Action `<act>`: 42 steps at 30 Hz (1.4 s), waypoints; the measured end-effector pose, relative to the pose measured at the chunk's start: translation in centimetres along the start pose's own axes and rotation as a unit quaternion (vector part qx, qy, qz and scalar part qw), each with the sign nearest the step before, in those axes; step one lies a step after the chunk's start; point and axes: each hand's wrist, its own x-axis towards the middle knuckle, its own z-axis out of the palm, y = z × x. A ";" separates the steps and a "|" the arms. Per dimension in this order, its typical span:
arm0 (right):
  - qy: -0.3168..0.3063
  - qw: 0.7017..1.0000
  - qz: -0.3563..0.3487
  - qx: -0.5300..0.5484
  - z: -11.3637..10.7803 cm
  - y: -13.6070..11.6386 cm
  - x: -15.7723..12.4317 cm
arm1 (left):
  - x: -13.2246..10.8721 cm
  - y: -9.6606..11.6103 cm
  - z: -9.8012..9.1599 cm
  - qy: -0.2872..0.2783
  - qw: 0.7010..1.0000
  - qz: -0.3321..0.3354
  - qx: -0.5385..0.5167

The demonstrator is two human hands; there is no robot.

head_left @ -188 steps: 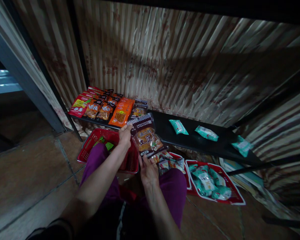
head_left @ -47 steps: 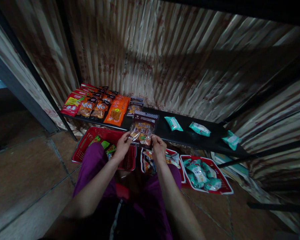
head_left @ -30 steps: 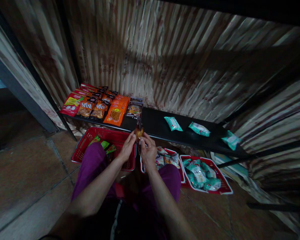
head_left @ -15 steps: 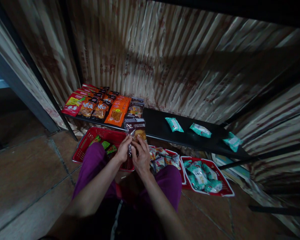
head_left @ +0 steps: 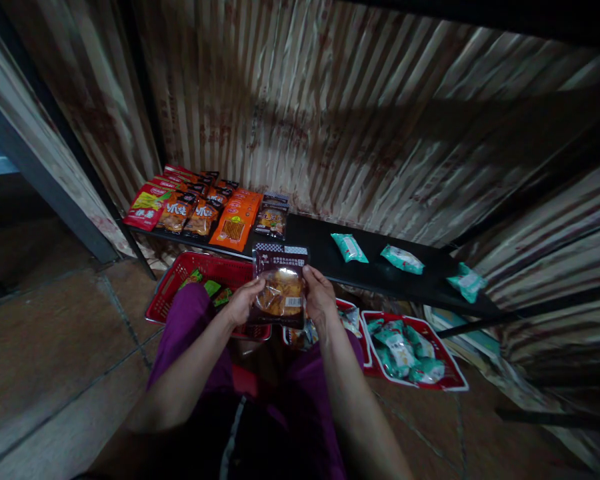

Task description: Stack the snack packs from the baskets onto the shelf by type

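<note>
Between my knees I hold up a dark snack packet (head_left: 281,285) with a clear window and a barcode side facing me. My left hand (head_left: 243,301) grips its left edge and my right hand (head_left: 319,293) grips its right edge, both closed on it. Just beyond it runs a low black shelf (head_left: 380,275). Rows of red, orange and dark snack packets (head_left: 205,210) lie on the shelf's left end. Three teal packets (head_left: 349,247) lie spaced out along its right part.
Three red baskets sit on the tiled floor under the shelf edge: left basket (head_left: 180,277) with green packets, a middle one (head_left: 347,313) mostly behind my hand, a right one (head_left: 450,377) with teal packets. Striped cloth hangs behind. A grey frame (head_left: 45,180) stands at left.
The packet has been turned over in both hands: one second ago it was edge-on between my fingers, now its back with the barcode faces me flat.
</note>
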 end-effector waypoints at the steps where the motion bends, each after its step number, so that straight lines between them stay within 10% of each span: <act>1: 0.004 1.000 0.012 0.017 -0.1 0.0 0.0 | 0.0 0.0 -0.1 -0.001 1.000 0.001 0.007; 20: 0.046 0.994 0.048 0.081 -0.6 0.7 -1.1 | 0.6 1.9 0.9 0.049 0.995 0.084 0.010; 42: 0.099 0.991 -0.018 0.093 -0.6 0.9 -0.2 | 0.4 0.3 -0.5 0.035 0.999 0.029 0.010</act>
